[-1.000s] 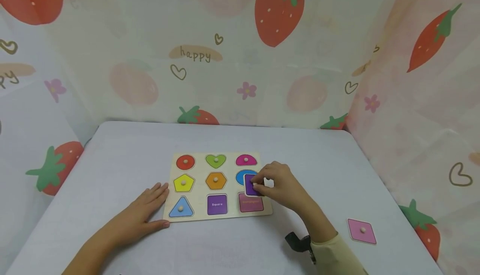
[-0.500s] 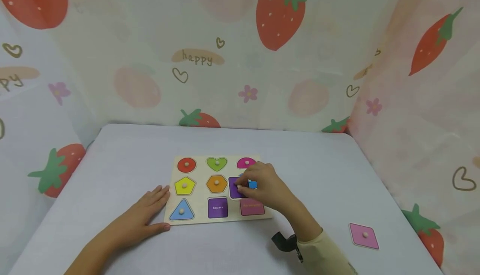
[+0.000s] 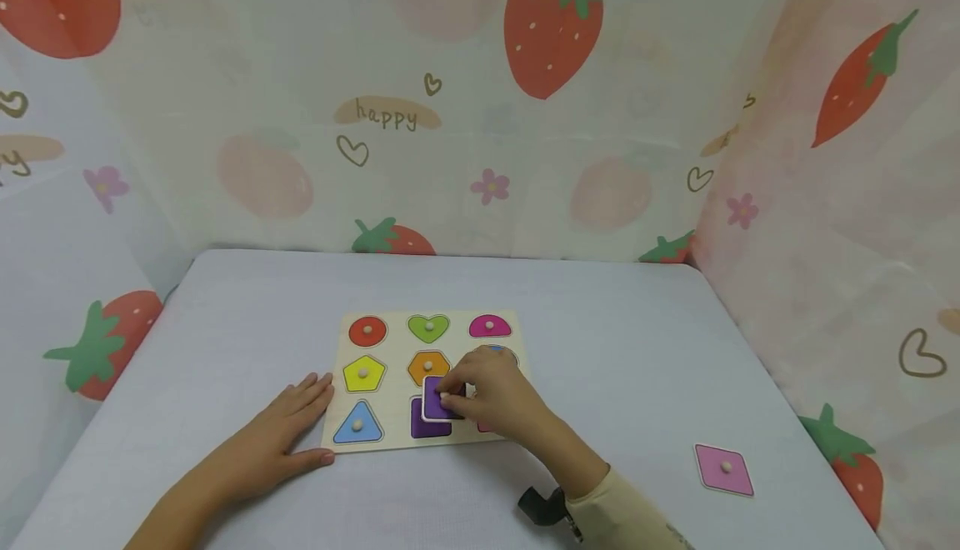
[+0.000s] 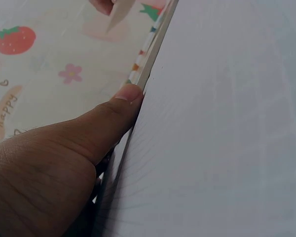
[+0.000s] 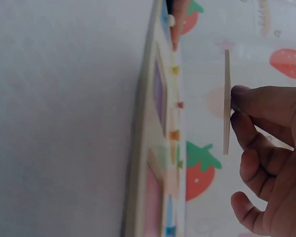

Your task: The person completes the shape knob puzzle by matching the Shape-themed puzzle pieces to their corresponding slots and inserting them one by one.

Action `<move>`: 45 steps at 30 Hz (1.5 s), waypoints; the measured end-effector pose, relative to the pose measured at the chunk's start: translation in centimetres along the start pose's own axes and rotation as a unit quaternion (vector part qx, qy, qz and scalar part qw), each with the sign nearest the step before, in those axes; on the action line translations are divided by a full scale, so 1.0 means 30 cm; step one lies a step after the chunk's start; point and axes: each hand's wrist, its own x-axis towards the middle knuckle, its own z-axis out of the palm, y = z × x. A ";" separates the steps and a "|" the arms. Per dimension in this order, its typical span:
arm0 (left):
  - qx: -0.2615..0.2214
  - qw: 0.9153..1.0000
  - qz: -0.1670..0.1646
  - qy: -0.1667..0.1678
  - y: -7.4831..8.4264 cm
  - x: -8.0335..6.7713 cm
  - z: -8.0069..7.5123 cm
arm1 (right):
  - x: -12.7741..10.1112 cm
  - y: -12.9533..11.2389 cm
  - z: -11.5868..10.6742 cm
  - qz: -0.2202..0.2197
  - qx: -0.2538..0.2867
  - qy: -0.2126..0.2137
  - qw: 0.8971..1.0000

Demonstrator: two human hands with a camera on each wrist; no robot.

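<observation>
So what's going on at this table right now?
A person is working on a wooden shape puzzle board on a grey table. Their right hand pinches a purple square puzzle piece by its knob, holding it just above the purple square slot in the bottom row. Their left hand lies flat against the board's left edge. A pink diamond piece lies apart on the right.
</observation>
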 end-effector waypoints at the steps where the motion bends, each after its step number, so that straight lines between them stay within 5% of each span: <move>1: 0.000 1.000 -0.001 -0.002 0.001 0.001 -0.001 | 0.001 0.001 0.009 -0.002 -0.005 -0.002 1.000; 12: -0.001 1.000 -0.006 -0.002 0.007 0.000 -0.004 | 0.016 -0.001 0.097 0.028 -0.037 -0.058 0.997; 23: -0.001 1.000 -0.012 0.000 0.013 0.002 -0.001 | 0.008 0.013 0.135 -0.003 -0.060 -0.048 0.997; 45: 0.009 1.000 -0.010 -0.006 0.016 -0.001 -0.003 | 0.013 0.019 0.154 -0.001 -0.076 -0.029 0.997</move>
